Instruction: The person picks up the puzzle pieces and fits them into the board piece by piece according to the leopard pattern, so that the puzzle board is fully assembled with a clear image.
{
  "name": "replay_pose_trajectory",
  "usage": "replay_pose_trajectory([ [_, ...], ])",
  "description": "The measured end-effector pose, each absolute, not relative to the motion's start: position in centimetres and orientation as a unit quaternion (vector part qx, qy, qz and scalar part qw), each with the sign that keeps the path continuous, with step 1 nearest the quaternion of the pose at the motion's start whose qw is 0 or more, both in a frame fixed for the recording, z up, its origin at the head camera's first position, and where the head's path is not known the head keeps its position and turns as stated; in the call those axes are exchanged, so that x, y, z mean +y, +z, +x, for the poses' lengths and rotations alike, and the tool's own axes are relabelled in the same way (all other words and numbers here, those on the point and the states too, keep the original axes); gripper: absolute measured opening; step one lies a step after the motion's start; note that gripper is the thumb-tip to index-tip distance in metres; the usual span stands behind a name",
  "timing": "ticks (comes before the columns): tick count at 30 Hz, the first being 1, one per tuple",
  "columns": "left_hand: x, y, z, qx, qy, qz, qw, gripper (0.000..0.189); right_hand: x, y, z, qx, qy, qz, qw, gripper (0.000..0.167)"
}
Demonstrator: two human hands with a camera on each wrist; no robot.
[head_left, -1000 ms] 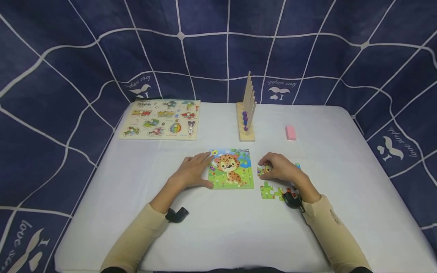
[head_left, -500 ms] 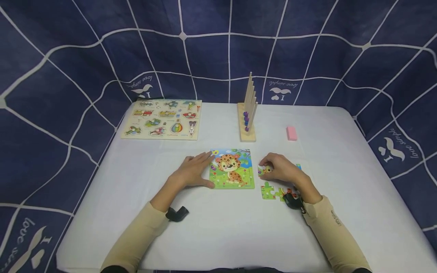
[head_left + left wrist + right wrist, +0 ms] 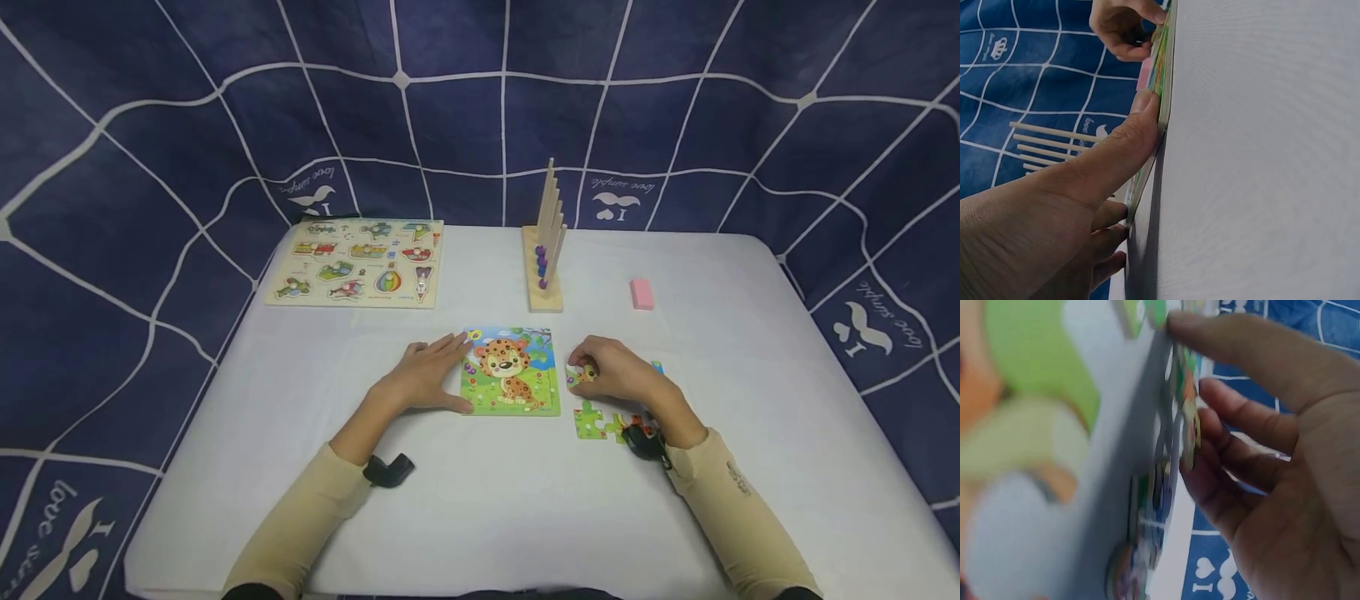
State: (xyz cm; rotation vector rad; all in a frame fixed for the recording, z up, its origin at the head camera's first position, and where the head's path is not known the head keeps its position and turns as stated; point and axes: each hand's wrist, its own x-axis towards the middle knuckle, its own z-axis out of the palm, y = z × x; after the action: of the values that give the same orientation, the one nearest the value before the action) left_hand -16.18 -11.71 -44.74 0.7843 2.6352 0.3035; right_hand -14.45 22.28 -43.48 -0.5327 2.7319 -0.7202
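A square leopard picture puzzle [image 3: 507,371] lies mid-table. My left hand [image 3: 431,377] rests at its left side, fingers straight and spread. In the left wrist view, the thumb [image 3: 1125,140] lies on the puzzle board's edge [image 3: 1169,75]. Right of the board, my right hand [image 3: 618,369] pinches a jigsaw piece [image 3: 576,377] between thumb and fingers; my palm and fingers hide part of it. More green and orange jigsaw pieces [image 3: 590,421] lie below that hand, partly behind the wrist camera. A blue bit of another piece [image 3: 657,366] shows behind the wrist.
A wooden vehicle peg puzzle [image 3: 352,271] lies at the back left. A wooden stand with upright rods [image 3: 543,296] and several purple and blue beads stands at back centre. A pink block [image 3: 642,294] lies back right. Dark blue curtain [image 3: 465,117] surrounds the white table [image 3: 487,517].
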Motion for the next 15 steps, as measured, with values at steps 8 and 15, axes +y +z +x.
replay_pose_trajectory([
  [8,-11.72,-44.74,-16.09,0.934,0.113,0.28,0.192,0.114,22.27,-43.39,-14.79,0.938,-0.243,-0.175,0.173,0.046],
  [15,-11.84,-44.8,-16.15,0.934,0.115,0.282,0.189,0.114,22.12,-43.27,-14.84,0.936,-0.256,-0.173,0.168,0.045],
])
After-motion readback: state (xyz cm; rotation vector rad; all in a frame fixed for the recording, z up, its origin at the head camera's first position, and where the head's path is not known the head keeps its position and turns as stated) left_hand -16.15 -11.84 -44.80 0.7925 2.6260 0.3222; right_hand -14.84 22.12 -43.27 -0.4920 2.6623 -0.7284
